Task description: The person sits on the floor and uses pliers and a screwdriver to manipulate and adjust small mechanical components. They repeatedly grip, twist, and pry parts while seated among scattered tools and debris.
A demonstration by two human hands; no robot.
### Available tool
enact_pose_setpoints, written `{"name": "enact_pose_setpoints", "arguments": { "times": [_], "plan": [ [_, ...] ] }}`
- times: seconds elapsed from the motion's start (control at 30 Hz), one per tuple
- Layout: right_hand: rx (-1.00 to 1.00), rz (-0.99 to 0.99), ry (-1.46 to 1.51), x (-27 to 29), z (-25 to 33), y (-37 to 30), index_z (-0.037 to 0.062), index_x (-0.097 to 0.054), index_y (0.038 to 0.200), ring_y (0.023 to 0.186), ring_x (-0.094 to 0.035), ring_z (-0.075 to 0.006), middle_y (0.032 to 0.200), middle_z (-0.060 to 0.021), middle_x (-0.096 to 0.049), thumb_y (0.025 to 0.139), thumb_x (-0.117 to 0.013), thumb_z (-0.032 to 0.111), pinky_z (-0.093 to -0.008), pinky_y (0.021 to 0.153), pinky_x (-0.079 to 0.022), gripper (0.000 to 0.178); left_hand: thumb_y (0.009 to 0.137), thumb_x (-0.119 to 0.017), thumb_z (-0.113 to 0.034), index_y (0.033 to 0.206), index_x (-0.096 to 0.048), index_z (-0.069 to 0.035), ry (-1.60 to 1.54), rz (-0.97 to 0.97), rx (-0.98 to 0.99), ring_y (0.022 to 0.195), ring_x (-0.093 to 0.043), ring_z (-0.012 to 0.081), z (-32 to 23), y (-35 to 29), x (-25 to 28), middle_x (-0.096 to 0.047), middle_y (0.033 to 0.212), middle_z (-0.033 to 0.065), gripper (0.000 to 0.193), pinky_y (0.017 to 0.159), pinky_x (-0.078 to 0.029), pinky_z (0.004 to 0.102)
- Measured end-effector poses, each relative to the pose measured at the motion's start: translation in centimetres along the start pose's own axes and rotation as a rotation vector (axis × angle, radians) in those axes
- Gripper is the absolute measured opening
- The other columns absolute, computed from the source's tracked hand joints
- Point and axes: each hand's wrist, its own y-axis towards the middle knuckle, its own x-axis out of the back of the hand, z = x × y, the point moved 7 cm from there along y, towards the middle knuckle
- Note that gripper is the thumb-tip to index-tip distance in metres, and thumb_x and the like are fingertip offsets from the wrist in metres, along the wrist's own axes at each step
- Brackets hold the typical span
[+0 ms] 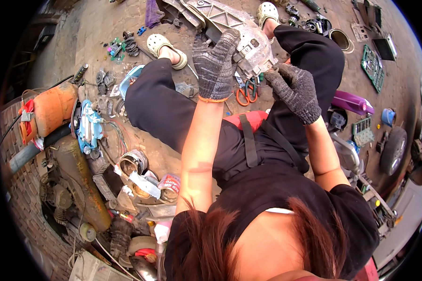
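Note:
A large grey cast-metal housing point(254, 49), ribbed along its far arm, is held between my legs. My left hand point(215, 65), in a grey knit glove with an orange cuff edge, is closed on the housing's left side. My right hand point(295, 91), gloved alike, is closed in a pinch by the housing's near right corner. Whatever lies between its fingertips is too small or hidden to name. Just below the housing, orange-handled scissors point(243, 96) lie on the ground between the two hands.
To my left are an orange tank point(56, 105), opened tin cans point(132, 162) and a rusty cylinder point(82, 182). Green circuit boards point(372, 69), a purple plastic piece point(351, 102) and a wheel point(393, 151) lie at right. Electronic scraps point(116, 48) sit beyond my left foot.

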Motion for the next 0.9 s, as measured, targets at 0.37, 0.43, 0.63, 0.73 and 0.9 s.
{"name": "enact_pose_setpoints", "arguments": {
  "times": [0.37, 0.43, 0.63, 0.73, 0.9],
  "plan": [
    [-0.116, 0.177, 0.033, -1.7, -0.8, 0.5, 0.0018, -0.062, 0.088, 0.055, -0.057, -0.0249, 0.062, -0.011, -0.058, 0.085, -0.059, 0.028, -0.0349, 0.053, -0.043, 0.026, 0.077, -0.068, -0.006, 0.096, -0.056, -0.001, 0.146, 0.154, 0.122, 0.07, -0.057, 0.0092, 0.6, 1.6, 1.4, -0.061, 0.083, 0.0035, 0.023, 0.062, -0.047, 0.0226],
    [-0.132, 0.167, 0.241, -2.5, -1.5, 0.5, -0.0001, -0.061, 0.094, 0.063, -0.059, -0.0224, 0.071, -0.0124, -0.06, 0.086, -0.059, 0.028, -0.0323, 0.059, -0.046, 0.03, 0.078, -0.064, -0.002, 0.105, -0.054, -0.003, 0.017, 0.16, 0.12, 0.075, -0.062, 0.0127, 1.9, 2.7, 3.7, -0.062, 0.085, 0.0039, 0.029, 0.067, -0.052, 0.0247],
    [-0.204, 0.058, 0.528, -3.2, -3.8, 1.8, -0.0039, -0.053, 0.112, 0.088, -0.06, -0.0145, 0.098, -0.0115, -0.061, 0.089, -0.057, 0.024, -0.0284, 0.075, -0.049, 0.036, 0.079, -0.062, -0.002, 0.11, -0.054, -0.006, -0.252, 0.155, 0.296, 0.077, -0.062, 0.0133, 2.7, 2.4, 4.1, -0.061, 0.091, 0.0026, 0.032, 0.065, -0.053, 0.0258],
    [-0.242, 0.062, 0.662, -4.2, -3.1, 2.5, -0.0037, -0.05, 0.116, 0.086, -0.06, -0.014, 0.099, -0.0114, -0.061, 0.087, -0.059, 0.022, -0.0275, 0.075, -0.048, 0.04, 0.077, -0.064, 0.0, 0.112, -0.053, -0.006, -0.2, 0.173, 0.312, 0.081, -0.06, 0.0124, 3.4, 2.1, 4.9, -0.06, 0.092, 0.0015, 0.037, 0.069, -0.05, 0.0237],
    [-0.366, 0.076, 0.796, -7.0, -6.2, 2.6, -0.0018, -0.051, 0.116, 0.087, -0.054, -0.0113, 0.101, -0.0074, -0.058, 0.09, -0.054, 0.03, -0.0261, 0.077, -0.045, 0.042, 0.078, -0.072, -0.014, 0.116, -0.048, -0.002, 0.438, 0.203, 0.044, 0.081, -0.057, 0.0108, 1.1, 2.1, 4.3, -0.06, 0.09, 0.0033, 0.047, 0.07, -0.048, 0.0234]
  ]
}}
